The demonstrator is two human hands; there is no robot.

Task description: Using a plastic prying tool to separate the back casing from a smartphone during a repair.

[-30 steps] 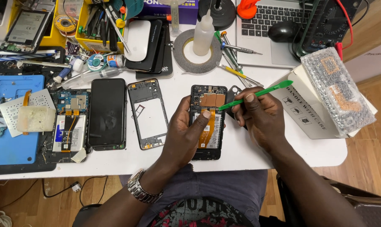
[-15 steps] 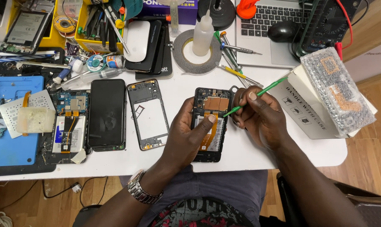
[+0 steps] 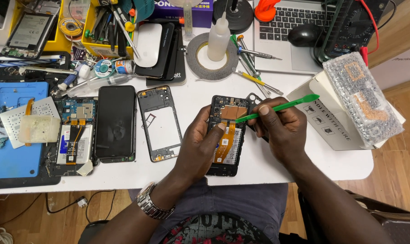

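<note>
An opened black phone (image 3: 228, 156) lies on the white table (image 3: 268, 167) with its back off, showing a copper shield and an orange flex cable. My left hand (image 3: 200, 142) grips its left side, thumb pressed on the upper board. My right hand (image 3: 279, 129) holds a green plastic pry tool (image 3: 282, 107) like a pen, its tip touching the board beside the copper shield.
To the left lie a bare phone frame (image 3: 160, 123), a black screen (image 3: 116, 122), another opened phone (image 3: 75, 138) and a blue mat (image 3: 10, 135). Behind are a tape roll (image 3: 212, 63) with a bottle, tool bins, a laptop (image 3: 286, 31). A bubble-wrapped part (image 3: 363, 97) sits on a white box at right.
The green tool's tip has shifted slightly on the phone's upper board, and its handle now points more to the right. My left hand keeps its hold on the phone.
</note>
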